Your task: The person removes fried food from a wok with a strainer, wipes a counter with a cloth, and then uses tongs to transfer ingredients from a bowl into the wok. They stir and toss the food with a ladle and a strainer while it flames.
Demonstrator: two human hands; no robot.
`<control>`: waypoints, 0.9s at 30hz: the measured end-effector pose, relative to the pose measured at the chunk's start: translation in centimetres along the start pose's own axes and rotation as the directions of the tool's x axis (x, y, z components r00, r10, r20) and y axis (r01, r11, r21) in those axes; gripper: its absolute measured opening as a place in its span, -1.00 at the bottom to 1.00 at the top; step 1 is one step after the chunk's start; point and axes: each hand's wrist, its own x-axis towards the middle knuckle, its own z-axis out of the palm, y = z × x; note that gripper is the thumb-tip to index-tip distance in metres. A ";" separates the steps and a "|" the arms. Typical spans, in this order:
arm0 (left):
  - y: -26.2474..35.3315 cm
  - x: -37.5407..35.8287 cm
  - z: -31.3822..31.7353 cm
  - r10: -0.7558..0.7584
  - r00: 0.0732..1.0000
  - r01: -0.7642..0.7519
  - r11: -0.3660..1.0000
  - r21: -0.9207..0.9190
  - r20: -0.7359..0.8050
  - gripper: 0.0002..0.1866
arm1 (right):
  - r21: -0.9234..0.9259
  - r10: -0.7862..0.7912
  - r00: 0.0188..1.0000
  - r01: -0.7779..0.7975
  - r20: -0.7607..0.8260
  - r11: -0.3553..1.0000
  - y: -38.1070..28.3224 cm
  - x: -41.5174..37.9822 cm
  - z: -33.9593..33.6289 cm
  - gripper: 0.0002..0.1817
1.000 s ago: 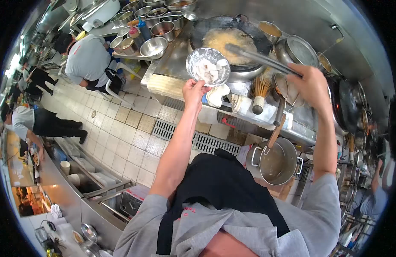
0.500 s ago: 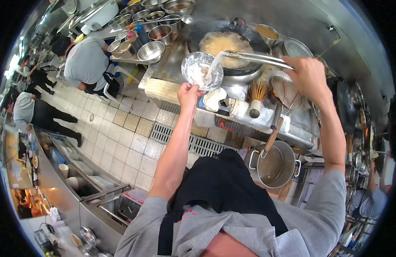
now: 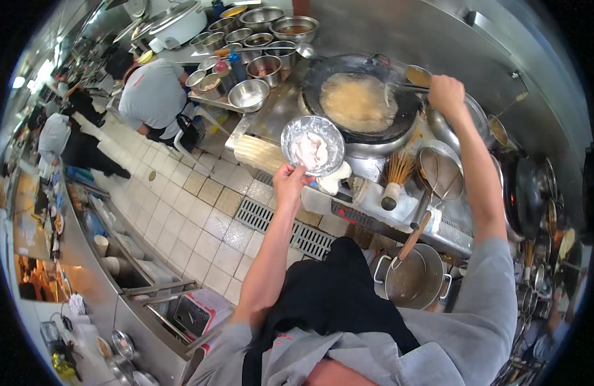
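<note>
My left hand (image 3: 290, 183) grips the near rim of a metal bowl (image 3: 336, 143) that is tilted slightly. White, coated pieces of food (image 3: 309, 151) lie inside it. Farther right, my right hand (image 3: 447, 95) is closed around metal tongs (image 3: 409, 87). A pale piece (image 3: 388, 96) hangs at their tip, over the right side of a black wok (image 3: 323, 69). Bubbling, yellowish oil (image 3: 358, 103) fills the middle of the wok.
Metal bowls (image 3: 249, 94) and squeeze bottles stand left of the wok. A bamboo brush (image 3: 396, 177), strainers (image 3: 440, 172) and a white cloth (image 3: 334, 179) lie along the stove's front. A large pot (image 3: 414, 276) stands below. Two co-workers (image 3: 152, 95) (image 3: 65, 141) are at the left.
My right hand has carried the tongs and a pale piece from above the bowl to the wok's right side. The view has shifted, so the surroundings sit differently in the frame.
</note>
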 end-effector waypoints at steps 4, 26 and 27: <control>0.7 -1.9 -0.1 0.008 1.000 -0.009 0.998 -0.065 -0.029 -0.86 | 0.114 0.061 0.997 -0.056 -0.039 0.992 -1.2 2.8 6.5 -0.79; 0.9 -3.2 3.2 0.216 0.961 -0.205 0.976 -0.078 0.175 -0.82 | 0.495 -0.132 0.972 0.019 0.194 0.869 -4.7 -17.5 -8.5 -0.70; 0.5 -2.7 3.4 0.202 0.966 -0.191 0.978 -0.079 0.160 -0.82 | 0.511 -0.126 0.968 -0.002 0.216 0.860 -4.7 -17.5 -8.1 -0.70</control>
